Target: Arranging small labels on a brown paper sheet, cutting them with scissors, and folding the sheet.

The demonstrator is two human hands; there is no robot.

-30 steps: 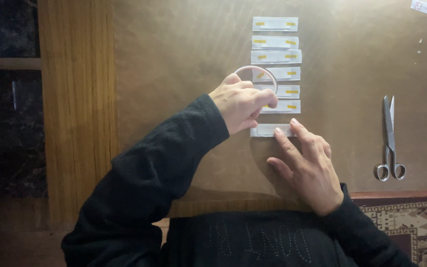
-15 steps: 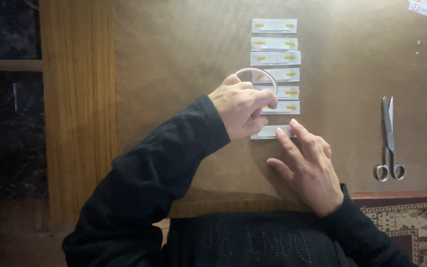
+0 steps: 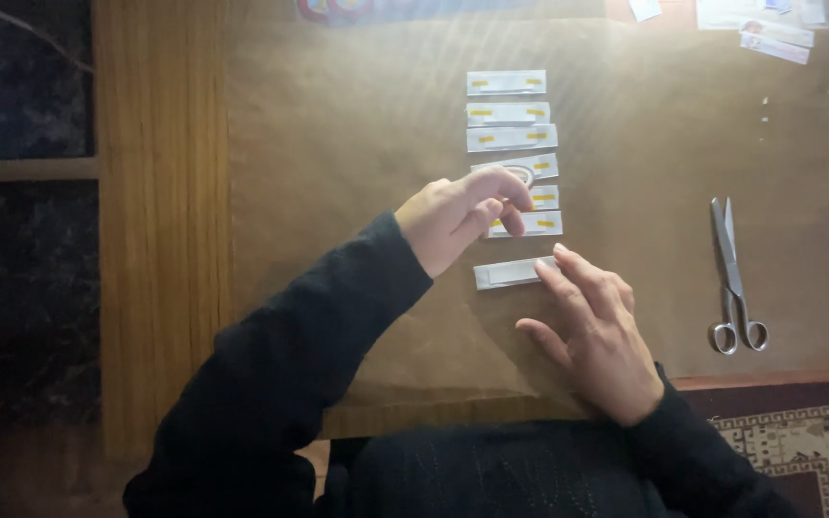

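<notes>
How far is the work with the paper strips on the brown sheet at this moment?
Done, it seems: six white strips with yellow marks lie in a column on the brown sheet. In hand: the right hand presses its fingertips on a plain strip at the column's foot, which shows no yellow marks; the left hand holds a tape roll above the column. The scissors lie untouched to the right.

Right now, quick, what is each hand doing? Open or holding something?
Left hand: fingers curled, pinching a clear tape roll over the row of strips.
Right hand: open and flat, fingertips pressing the plain white strip.
</notes>
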